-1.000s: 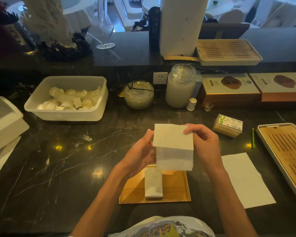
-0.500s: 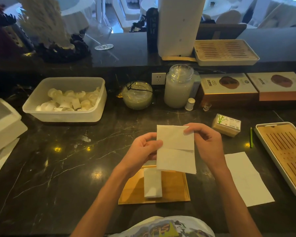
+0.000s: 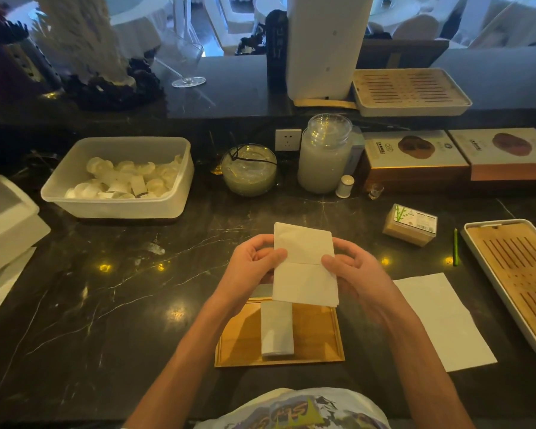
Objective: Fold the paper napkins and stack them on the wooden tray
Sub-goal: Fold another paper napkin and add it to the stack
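Observation:
I hold a white paper napkin [image 3: 304,264] upright above the counter, a horizontal crease across its middle. My left hand [image 3: 251,267] pinches its left edge at the crease, and my right hand [image 3: 356,274] pinches its right edge. Below it lies a flat wooden tray [image 3: 319,335] near the counter's front edge, with one narrow folded napkin [image 3: 277,332] lying on its left half. A flat unfolded napkin [image 3: 443,320] lies on the dark marble counter to the right of the tray.
A slatted tray in a white frame [image 3: 514,280] sits at the right edge. Behind are a small bamboo-print box [image 3: 410,224], a green pencil [image 3: 455,247], a glass jar [image 3: 324,153], a glass bowl [image 3: 248,170] and a plastic tub [image 3: 118,178] of white pieces.
My right hand slid from the napkin's top corner down to its right edge at the crease. The upper flap now stands flatter, in line with the lower half.

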A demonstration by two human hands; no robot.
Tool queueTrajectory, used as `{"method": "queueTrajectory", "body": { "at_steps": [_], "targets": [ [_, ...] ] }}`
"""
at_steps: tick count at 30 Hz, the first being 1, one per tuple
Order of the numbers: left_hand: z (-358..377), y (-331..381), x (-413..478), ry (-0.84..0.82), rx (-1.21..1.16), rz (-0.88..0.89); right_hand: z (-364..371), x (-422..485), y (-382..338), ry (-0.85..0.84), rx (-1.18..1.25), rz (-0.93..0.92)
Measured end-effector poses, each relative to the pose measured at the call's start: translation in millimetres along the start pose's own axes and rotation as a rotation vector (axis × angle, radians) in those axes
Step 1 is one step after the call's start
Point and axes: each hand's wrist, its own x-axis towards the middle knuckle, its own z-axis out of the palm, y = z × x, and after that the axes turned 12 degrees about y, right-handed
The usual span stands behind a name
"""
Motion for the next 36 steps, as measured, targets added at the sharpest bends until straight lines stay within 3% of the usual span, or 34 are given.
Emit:
{"method": "queueTrajectory", "body": {
  "at_steps": [6,11,21,36],
  "targets": [
    [1.3,-3.8,0.9,0.024,0.039,0.037,-0.6,3.4,1.1,0.072,-0.085,-0.097],
    [-0.3,-2.3,3.4,0.048,0.043,0.066,-3.5,3.8,1.6,-0.040,-0.128,-0.107],
    [-3.8,-3.6,3.9,0.070,0.055,0.078,-2.8,5.2,4.0,-0.016,-0.185,-0.134],
    [-2.7,-6.5,4.4,0.072,0.053,0.052,-1.4,2.1,3.3,0.015,-0.067,-0.081]
  ]
}}
